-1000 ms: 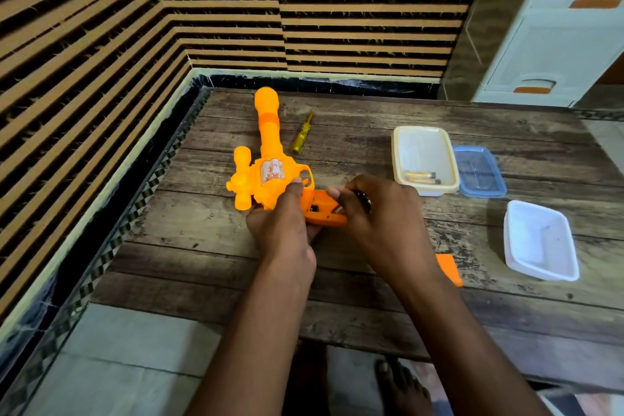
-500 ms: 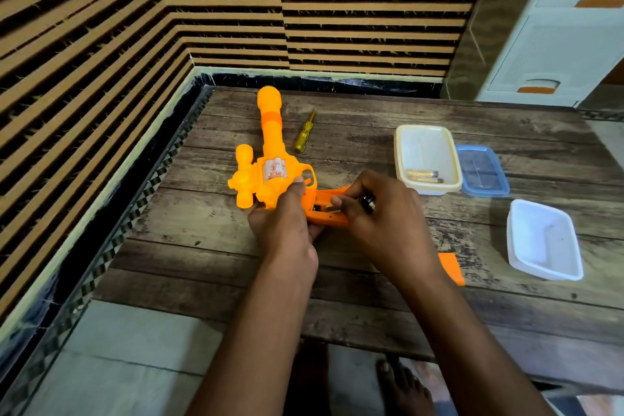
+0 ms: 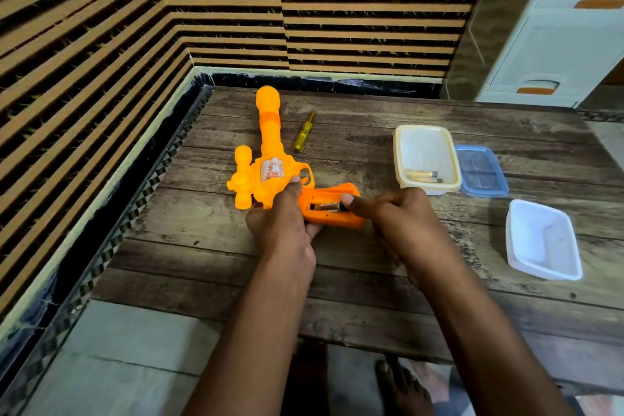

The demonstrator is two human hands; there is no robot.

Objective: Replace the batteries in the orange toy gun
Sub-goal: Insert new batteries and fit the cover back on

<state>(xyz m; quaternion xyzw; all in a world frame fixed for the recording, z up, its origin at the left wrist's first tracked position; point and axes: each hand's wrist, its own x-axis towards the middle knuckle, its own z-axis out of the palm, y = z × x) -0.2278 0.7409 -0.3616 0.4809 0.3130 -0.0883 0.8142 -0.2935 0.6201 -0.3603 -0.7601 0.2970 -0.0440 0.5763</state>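
Here my left hand (image 3: 282, 230) grips the orange toy gun (image 3: 270, 172) at the root of its handle, barrel pointing to twelve o'clock on the wooden table (image 3: 405, 280). My right hand (image 3: 401, 219) has curled fingers, the thumb pressing a battery (image 3: 329, 206) in the open handle compartment. At two o'clock the cream tub (image 3: 427, 159) holds more batteries (image 3: 423, 176).

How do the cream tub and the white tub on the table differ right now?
The cream tub holds batteries at its near end; the white tub shows none. The cream tub sits farther back, touching a blue lid; the white tub stands alone, nearer the table's right edge. Both are rectangular, open-topped plastic tubs, untouched by either hand.
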